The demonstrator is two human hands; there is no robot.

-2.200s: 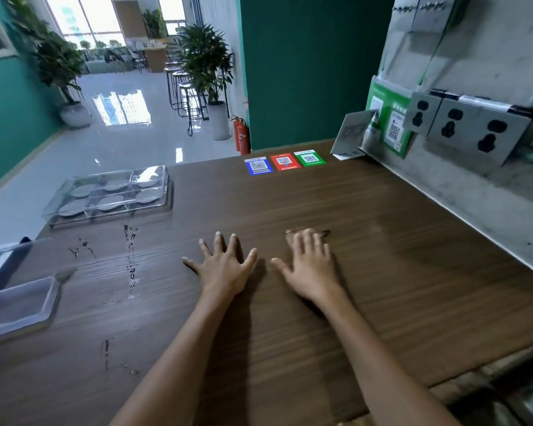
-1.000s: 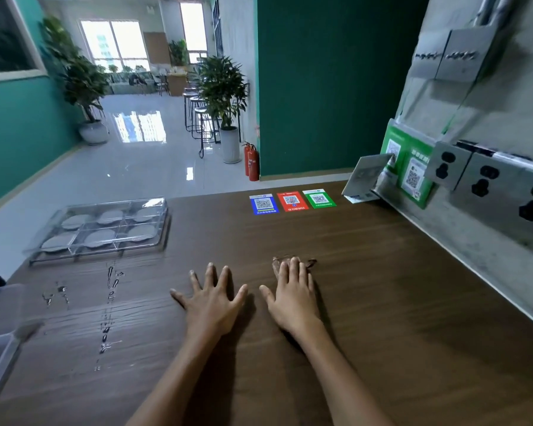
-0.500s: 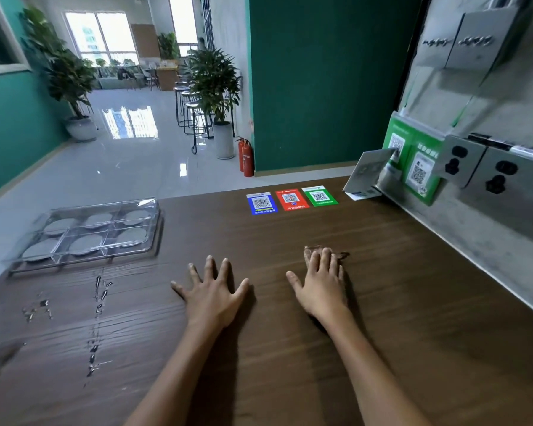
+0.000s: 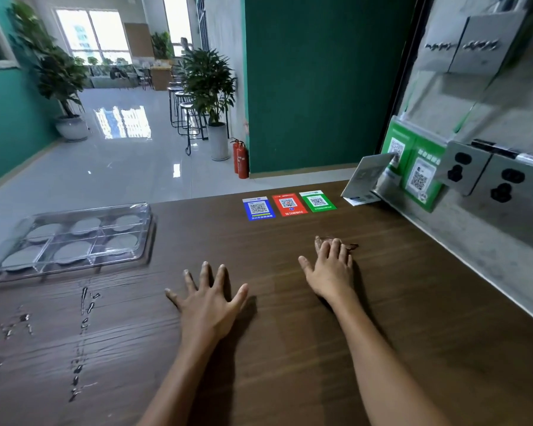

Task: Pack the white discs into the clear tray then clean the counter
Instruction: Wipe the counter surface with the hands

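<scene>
The clear tray (image 4: 148,238) sits closed at the far left of the wooden counter (image 4: 413,333), with a white disc (image 4: 123,241) in each of its several compartments. My left hand (image 4: 208,305) lies flat on the counter with fingers spread and holds nothing. My right hand (image 4: 331,270) also rests palm down, further right, with its fingertips over a small brown smear (image 4: 350,245) on the wood. Both hands are well to the right of the tray.
Streaks of water drops (image 4: 83,333) shine on the wood in front of the tray. Blue, red and green QR stickers (image 4: 288,204) lie at the far edge. A concrete wall with sockets (image 4: 502,182), QR signs and a leaning card (image 4: 365,179) borders the right side.
My right hand has slid right, away from my left hand. The view has swung right, so the plastic container at the near left has left the frame.
</scene>
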